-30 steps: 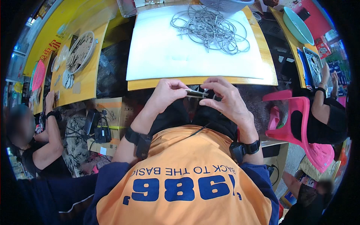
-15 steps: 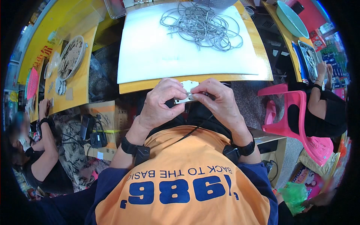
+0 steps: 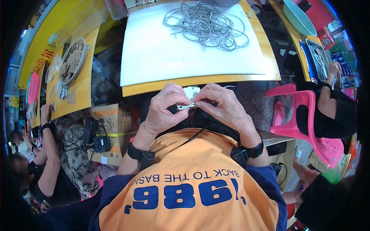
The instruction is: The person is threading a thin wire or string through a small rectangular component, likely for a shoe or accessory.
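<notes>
Two grips, left hand (image 3: 165,107) and right hand (image 3: 225,106), pinch the small pale plate (image 3: 190,92) near the desk's (image 3: 144,88) 6 o'clock edge; uneven fingertip pressure could make it slip.

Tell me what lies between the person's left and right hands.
In the head view, a small white piece lies between the left hand and the right hand, pinched by both.

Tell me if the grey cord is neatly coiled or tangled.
Tangled: the grey cord lies in loose, crossing loops on the white sheet.
</notes>
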Demonstrator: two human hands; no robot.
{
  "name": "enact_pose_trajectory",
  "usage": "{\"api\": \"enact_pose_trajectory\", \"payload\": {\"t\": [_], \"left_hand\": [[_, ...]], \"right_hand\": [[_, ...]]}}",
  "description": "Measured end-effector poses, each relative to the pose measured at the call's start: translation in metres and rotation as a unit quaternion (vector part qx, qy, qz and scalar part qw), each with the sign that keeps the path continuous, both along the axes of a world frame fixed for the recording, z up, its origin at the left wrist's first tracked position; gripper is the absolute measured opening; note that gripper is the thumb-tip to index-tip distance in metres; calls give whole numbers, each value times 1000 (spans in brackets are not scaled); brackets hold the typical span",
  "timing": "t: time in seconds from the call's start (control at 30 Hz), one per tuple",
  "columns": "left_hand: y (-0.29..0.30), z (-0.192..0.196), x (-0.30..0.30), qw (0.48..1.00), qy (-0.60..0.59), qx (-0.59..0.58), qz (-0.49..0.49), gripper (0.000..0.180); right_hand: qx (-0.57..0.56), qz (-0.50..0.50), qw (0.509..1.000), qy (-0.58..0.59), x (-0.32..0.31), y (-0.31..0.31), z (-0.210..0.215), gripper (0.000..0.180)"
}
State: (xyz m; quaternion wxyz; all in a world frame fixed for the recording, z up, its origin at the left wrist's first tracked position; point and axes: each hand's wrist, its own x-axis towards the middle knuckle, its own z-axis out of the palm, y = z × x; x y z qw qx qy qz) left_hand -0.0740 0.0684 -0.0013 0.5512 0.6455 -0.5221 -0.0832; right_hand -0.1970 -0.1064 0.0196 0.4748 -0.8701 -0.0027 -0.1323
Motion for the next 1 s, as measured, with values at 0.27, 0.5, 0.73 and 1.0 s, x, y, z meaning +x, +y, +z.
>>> {"api": "enact_pose_trajectory", "payload": {"t": [0.27, 0.5, 0.73, 1.0], "left_hand": [[0, -9, -3, 1000, 25, 9, -8, 23], [-3, -17, -4, 981, 180, 75, -9, 16], [-4, -26, -3, 800, 577, 104, -128, 14], [-11, -19, -1, 724, 675, 121, -77, 14]], "right_hand": [[-49, 50, 998, 3, -2, -6, -1, 16], [-41, 31, 998, 20, -1, -5, -3, 16], [-165, 20, 985, -43, 2, -10, -14, 13], [-247, 58, 961, -108, 8, -10, -23, 24]]}}
